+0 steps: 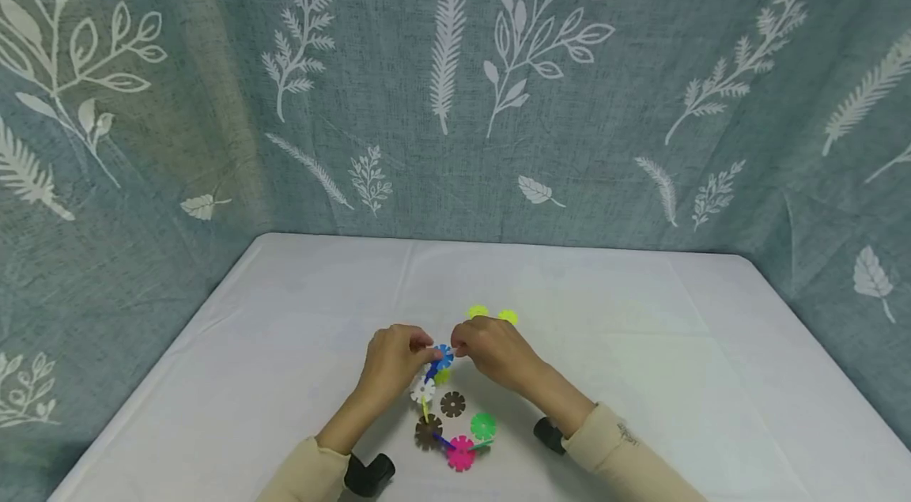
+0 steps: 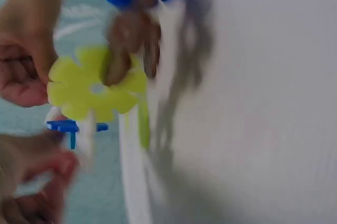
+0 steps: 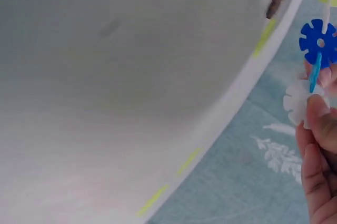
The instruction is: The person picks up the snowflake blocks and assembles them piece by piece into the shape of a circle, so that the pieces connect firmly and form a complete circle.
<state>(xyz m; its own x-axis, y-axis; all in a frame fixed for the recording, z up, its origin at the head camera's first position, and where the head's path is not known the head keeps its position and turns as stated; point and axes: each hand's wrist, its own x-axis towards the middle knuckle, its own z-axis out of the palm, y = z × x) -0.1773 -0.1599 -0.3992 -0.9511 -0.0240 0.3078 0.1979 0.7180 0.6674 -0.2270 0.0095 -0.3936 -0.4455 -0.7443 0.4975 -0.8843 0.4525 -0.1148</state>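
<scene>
My left hand pinches a light blue notched disc at one end of a linked chain. With thumb and fingertips, my right hand grips a translucent white notched disc, which meets the light blue disc edge-on. Below them the chain runs through a dark blue disc, a white disc, a brown disc, a pink disc and a green disc. A yellow disc shows large in the left wrist view, where much is blurred.
Inside the chain's curve lies a separate brown disc. Two yellow-green discs lie beyond my right hand on the white table. A leaf-patterned curtain stands behind the table. Black devices sit under both wrists.
</scene>
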